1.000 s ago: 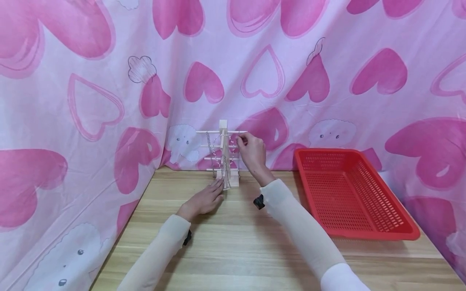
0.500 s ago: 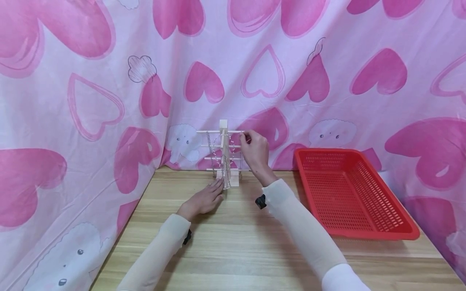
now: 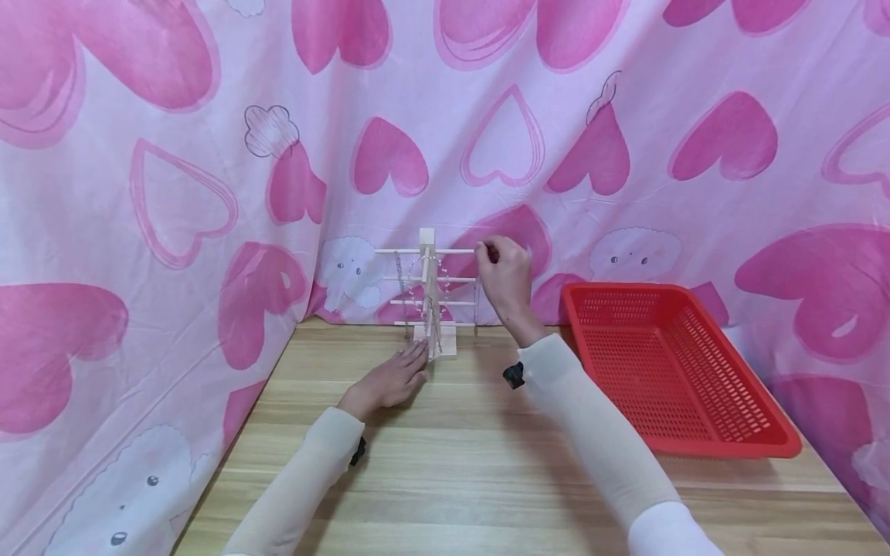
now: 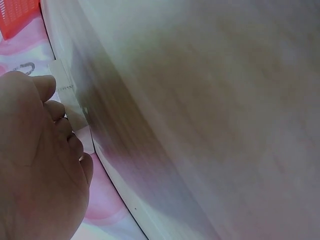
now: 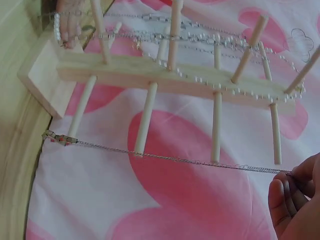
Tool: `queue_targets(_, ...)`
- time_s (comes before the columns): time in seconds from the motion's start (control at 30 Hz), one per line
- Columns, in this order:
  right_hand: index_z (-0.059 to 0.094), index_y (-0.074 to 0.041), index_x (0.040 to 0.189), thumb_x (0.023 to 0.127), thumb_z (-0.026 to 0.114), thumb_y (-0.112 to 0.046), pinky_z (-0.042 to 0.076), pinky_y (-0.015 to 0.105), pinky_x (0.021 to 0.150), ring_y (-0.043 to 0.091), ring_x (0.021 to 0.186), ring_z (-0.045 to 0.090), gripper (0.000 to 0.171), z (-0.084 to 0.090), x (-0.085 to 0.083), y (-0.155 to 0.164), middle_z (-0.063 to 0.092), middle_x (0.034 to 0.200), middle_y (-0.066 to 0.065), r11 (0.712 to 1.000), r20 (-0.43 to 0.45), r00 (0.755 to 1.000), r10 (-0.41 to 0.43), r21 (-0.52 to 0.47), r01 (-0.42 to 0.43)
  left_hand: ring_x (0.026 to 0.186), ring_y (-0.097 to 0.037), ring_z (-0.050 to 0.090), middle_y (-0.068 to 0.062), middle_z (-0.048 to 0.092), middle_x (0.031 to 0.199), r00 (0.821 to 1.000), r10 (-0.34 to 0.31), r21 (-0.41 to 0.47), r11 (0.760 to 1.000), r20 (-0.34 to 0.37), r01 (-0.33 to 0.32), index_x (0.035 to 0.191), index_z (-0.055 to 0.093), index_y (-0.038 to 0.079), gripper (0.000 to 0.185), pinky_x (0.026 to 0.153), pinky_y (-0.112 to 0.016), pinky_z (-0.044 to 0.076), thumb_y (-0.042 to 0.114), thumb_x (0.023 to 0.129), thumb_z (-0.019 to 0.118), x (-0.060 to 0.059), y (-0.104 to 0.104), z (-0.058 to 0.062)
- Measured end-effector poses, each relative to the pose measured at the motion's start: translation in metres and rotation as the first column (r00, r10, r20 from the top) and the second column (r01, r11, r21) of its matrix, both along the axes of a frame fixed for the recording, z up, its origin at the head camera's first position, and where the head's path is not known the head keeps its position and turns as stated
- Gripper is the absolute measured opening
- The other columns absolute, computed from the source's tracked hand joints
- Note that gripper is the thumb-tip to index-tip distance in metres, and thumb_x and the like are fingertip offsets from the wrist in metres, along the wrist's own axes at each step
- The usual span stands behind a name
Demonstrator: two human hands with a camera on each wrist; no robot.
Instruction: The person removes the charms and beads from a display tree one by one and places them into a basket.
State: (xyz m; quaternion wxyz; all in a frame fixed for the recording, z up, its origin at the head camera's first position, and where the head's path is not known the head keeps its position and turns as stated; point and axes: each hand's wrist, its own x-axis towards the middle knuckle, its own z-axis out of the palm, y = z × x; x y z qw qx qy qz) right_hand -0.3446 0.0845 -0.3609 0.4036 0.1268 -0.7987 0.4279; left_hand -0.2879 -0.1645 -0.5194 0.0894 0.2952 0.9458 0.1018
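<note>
Two fingers (image 5: 292, 192) of my right hand (image 3: 506, 279) pinch the end of a thin silver chain (image 5: 175, 159), clenched tight on it just off the tip of the top peg of the wooden jewellery stand (image 3: 429, 297). The chain hangs down from that pinch beside the stand's right side, its clasp end dangling low near the base; as far as I can judge it is clear of the pegs, or nearly so. My left hand (image 3: 388, 380) lies flat on the table (image 3: 445, 479), fingers straight and relaxed, tips touching the stand's base to steady it. At least two more pieces remain on the stand: a beaded strand (image 5: 200, 80) looped over the middle pegs and another chain (image 3: 399, 274) on the left side. Further right, well apart from the stand, sits a red basket (image 3: 723, 444), with nothing in it that I can see. So I judge this one lift nearly done, the rest untouched.
</note>
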Motion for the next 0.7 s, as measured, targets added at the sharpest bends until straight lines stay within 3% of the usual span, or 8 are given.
queue_targets(0.43, 0.079, 0.004, 0.097, 0.099, 0.069, -0.007, 0.064, 0.045, 0.079, 0.034, 0.081, 0.071, 0.015, 0.012, -0.001, 0.022, 0.077, 0.090, 0.021, 1.000, -0.013, 1.000, 0.019, 0.022, -0.019, 0.167, -0.036, 0.012, -0.016, 0.010, 0.179, 1.000, -0.005, -0.003, 1.000, 0.015, 0.005, 0.169, 0.019, 0.000, 0.062, 0.136, -0.054, 0.018, 0.031, 0.117, 0.031, 0.000, -0.001, 0.004)
queue_targets(0.7, 0.080, 0.003, 0.099, 0.100, 0.069, -0.009, 0.064, 0.046, 0.079, 0.034, 0.082, 0.072, 0.016, 0.033, 0.009, 0.038, 0.078, 0.092, 0.021, 0.998, -0.029, 0.999, 0.031, 0.059, -0.029, 0.167, -0.035, 0.013, -0.015, 0.011, 0.179, 1.000, -0.005, -0.001, 1.000, 0.010, 0.005, 0.169, 0.020, 0.001, 0.061, 0.136, -0.054, 0.019, 0.031, 0.117, 0.031, 0.000, 0.000, 0.002)
